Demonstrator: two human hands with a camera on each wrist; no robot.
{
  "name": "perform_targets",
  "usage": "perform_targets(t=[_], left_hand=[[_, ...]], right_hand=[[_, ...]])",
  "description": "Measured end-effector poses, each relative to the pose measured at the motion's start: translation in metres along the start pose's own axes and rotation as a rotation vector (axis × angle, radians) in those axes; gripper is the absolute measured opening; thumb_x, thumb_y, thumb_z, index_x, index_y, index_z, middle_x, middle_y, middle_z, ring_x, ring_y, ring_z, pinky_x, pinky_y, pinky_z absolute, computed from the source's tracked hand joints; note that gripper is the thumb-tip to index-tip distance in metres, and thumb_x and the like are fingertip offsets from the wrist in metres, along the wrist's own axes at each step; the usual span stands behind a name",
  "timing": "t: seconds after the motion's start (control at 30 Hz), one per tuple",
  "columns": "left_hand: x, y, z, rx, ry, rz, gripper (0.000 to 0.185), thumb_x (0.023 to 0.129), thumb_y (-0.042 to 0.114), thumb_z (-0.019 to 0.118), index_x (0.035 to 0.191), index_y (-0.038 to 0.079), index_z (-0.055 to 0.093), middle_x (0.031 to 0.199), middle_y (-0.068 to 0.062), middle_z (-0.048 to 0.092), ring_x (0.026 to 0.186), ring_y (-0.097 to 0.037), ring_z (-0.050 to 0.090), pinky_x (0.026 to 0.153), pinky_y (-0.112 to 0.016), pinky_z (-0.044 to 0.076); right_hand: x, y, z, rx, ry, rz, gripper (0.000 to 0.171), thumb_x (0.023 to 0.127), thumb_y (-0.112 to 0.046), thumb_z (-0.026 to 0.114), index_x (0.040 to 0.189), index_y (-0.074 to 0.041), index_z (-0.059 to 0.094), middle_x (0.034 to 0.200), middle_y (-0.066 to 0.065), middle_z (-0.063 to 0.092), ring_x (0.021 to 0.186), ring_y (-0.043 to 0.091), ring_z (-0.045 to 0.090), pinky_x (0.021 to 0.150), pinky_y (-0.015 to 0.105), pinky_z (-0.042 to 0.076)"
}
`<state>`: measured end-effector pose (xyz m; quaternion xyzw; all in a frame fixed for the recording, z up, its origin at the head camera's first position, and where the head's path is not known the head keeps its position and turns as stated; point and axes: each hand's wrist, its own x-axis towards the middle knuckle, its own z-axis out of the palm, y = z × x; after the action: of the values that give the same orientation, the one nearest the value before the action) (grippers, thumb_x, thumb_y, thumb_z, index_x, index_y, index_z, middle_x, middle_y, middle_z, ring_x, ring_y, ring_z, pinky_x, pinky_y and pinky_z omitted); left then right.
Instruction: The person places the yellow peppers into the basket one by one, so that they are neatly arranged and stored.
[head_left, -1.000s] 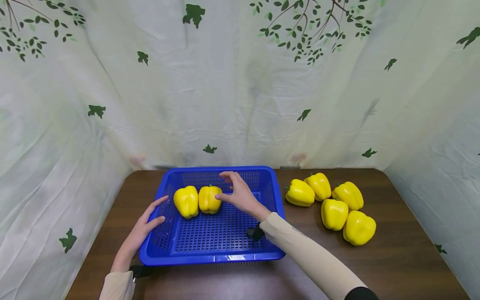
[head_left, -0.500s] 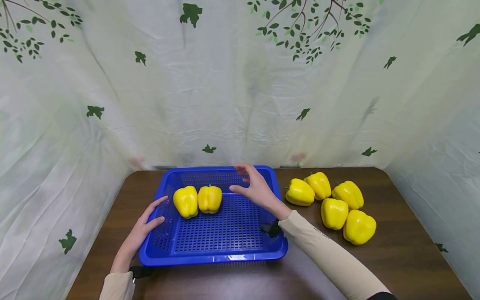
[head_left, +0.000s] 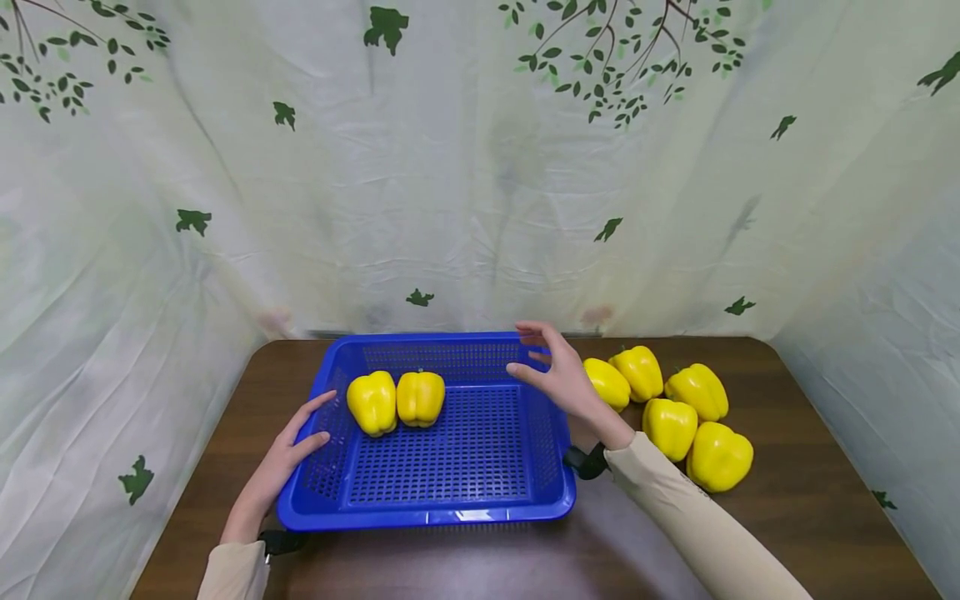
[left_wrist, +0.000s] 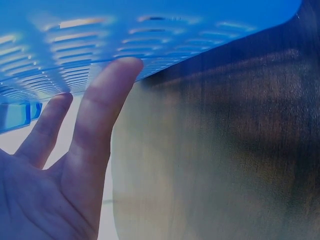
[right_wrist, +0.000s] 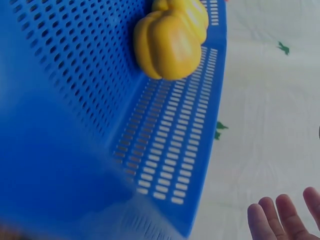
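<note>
Two yellow bell peppers stand side by side in a blue perforated basket point(head_left: 450, 513): the left bell pepper point(head_left: 372, 404) and the right bell pepper point(head_left: 420, 398). My left hand point(head_left: 288, 450) rests on the basket's left rim with fingers spread; the left wrist view shows its fingers point(left_wrist: 102, 100) against the slotted wall. Over the basket's right rim hovers my right hand point(head_left: 562, 375), fingers loosely bent and holding nothing. It partly covers the nearest of several loose bell peppers point(head_left: 609, 385) on the table. In the right wrist view its fingertips point(right_wrist: 285, 207) show beyond the basket.
Several more yellow bell peppers point(head_left: 669, 429) lie in a cluster on the brown wooden table point(head_left: 810, 517), right of the basket. A pale curtain point(head_left: 480, 208) with printed leaves hangs behind and on both sides.
My right hand has let go of the right bell pepper in the basket and moved right to the basket's right rim. My left hand stays at the left rim.
</note>
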<state>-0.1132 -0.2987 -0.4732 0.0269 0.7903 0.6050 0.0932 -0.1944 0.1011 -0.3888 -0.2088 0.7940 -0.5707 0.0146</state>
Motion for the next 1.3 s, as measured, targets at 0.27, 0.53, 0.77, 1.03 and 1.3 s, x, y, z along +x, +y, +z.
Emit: perform_targets(t=[0.27,0.53,0.77,1.03,1.3], left_hand=[[0.0,0.0,0.0,0.006,0.003,-0.001,0.055,0.101,0.023,0.045,0.152,0.022,0.022,0.154,-0.023,0.012,0.123,-0.053,0.034,0.088,-0.061,0.045],[0.0,-0.001,0.0,0.032,0.014,-0.018,0.055,0.101,0.026,0.045,0.151,0.023,0.023,0.153,-0.022,0.013,0.123,-0.053,0.035,0.088,-0.061,0.045],[0.0,-0.003,0.0,0.041,0.016,-0.012,0.055,0.101,0.026,0.045,0.151,0.023,0.024,0.153,-0.022,0.013,0.122,-0.053,0.035,0.088,-0.063,0.044],[0.001,-0.002,0.0,0.036,0.009,-0.008,0.055,0.101,0.025,0.045,0.151,0.023,0.022,0.153,-0.022,0.012,0.122,-0.053,0.035,0.088,-0.062,0.045],[0.001,-0.002,0.0,0.031,0.012,-0.016,0.055,0.101,0.025,0.045,0.152,0.023,0.022,0.154,-0.022,0.012,0.123,-0.053,0.035,0.087,-0.061,0.046]], right_hand=[[-0.011,0.023,-0.017,-0.012,0.057,-0.031,0.054,0.09,-0.014,0.068,0.136,-0.004,0.044,0.136,0.014,0.048,0.124,0.03,0.046,0.102,0.045,0.039],[-0.027,0.034,-0.032,-0.011,0.105,0.031,0.052,0.09,-0.013,0.067,0.136,-0.005,0.044,0.135,0.014,0.047,0.123,0.031,0.045,0.102,0.048,0.039],[-0.041,0.05,-0.043,0.0,0.164,0.11,0.055,0.089,-0.021,0.069,0.135,-0.005,0.043,0.137,0.015,0.046,0.125,0.031,0.044,0.104,0.05,0.036],[-0.053,0.067,-0.054,0.007,0.2,0.149,0.056,0.09,-0.016,0.068,0.138,-0.004,0.041,0.138,0.018,0.043,0.127,0.035,0.042,0.105,0.053,0.033],[-0.059,0.077,-0.061,-0.067,0.232,0.163,0.055,0.089,-0.015,0.068,0.136,-0.002,0.042,0.137,0.019,0.045,0.124,0.036,0.044,0.105,0.053,0.034]])
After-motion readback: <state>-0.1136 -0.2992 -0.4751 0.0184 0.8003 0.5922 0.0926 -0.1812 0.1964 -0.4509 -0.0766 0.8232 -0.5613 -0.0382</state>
